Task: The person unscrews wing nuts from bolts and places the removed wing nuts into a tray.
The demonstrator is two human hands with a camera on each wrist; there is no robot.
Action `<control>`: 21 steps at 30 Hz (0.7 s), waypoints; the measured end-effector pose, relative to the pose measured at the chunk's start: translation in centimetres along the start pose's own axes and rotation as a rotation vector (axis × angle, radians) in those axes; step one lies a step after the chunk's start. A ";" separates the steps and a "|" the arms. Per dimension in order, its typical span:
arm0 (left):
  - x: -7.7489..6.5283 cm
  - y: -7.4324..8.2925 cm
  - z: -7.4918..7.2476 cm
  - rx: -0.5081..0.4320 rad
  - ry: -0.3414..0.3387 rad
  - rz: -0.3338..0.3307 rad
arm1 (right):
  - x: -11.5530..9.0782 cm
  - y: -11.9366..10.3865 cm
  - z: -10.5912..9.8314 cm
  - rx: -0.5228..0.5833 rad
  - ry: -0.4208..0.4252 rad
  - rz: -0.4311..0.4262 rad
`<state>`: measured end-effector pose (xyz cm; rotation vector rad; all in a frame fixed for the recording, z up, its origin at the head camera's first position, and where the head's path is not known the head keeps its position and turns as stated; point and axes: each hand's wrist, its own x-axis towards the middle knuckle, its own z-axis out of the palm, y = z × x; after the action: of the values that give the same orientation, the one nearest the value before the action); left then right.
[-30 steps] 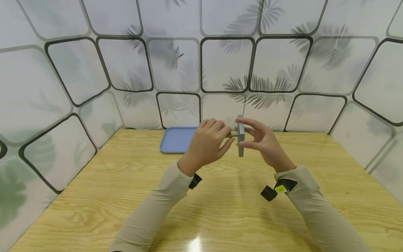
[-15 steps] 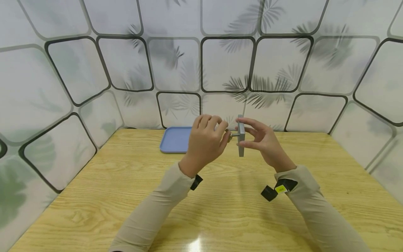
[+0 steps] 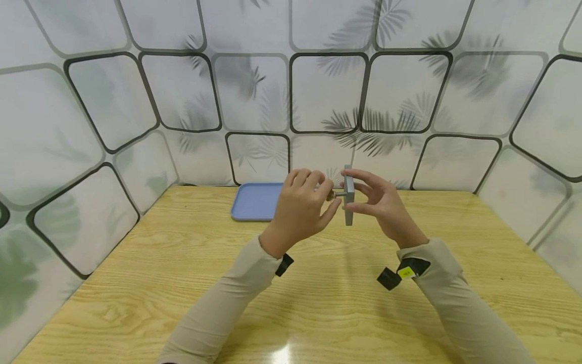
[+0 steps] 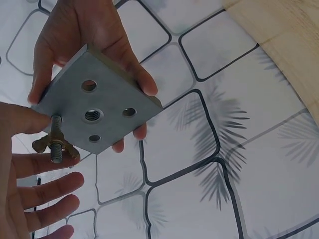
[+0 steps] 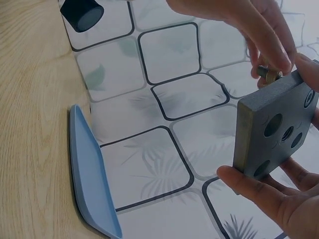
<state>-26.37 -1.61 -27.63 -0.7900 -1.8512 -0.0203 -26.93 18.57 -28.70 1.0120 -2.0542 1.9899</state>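
A square grey metal plate [image 4: 112,94] with several holes is held upright, away from the table. My right hand [image 3: 382,205] grips it by its edges, thumb on one side and fingers on the other. A threaded bolt [image 4: 56,155] sticks out from one corner of the plate, toward my left hand [image 3: 296,205]. On that bolt sits a brass wing nut [image 4: 42,145], some way off the plate. My left thumb and index finger lie on either side of the wing nut, while the other left fingers extend loosely. In the head view the left hand partly hides the nut.
Behind my left hand a blue tray [image 3: 254,203] rests on the wooden table [image 3: 191,283] near its back edge. A patterned curtain [image 3: 327,96] encloses the back and sides. Black wrist devices are strapped to both sleeves.
My left hand has drawn back slightly, then come forward again, its thumb and index finger shifting about the wing nut. The right hand and plate have stayed nearly still.
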 end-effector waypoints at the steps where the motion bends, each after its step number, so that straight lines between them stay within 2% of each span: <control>1: 0.0 0.0 0.0 -0.003 -0.033 -0.004 | 0.0 0.0 0.0 0.004 -0.001 -0.001; 5: -0.2 0.0 0.0 -0.043 -0.133 -0.031 | 0.0 0.0 0.0 0.014 -0.003 -0.006; 9: -0.2 -0.2 -0.1 -0.107 -0.148 -0.065 | 0.0 -0.1 0.1 0.011 -0.002 -0.005; 16: 0.1 -0.3 -0.3 -0.148 -0.062 -0.108 | 0.0 0.1 0.0 0.002 -0.003 -0.003; 21: 0.2 -0.2 -0.4 -0.160 0.014 -0.091 | 0.0 0.2 0.0 0.006 -0.001 -0.004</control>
<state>-26.22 -1.83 -27.17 -0.8121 -1.8881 -0.2340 -27.03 18.56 -28.83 1.0173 -2.0461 1.9959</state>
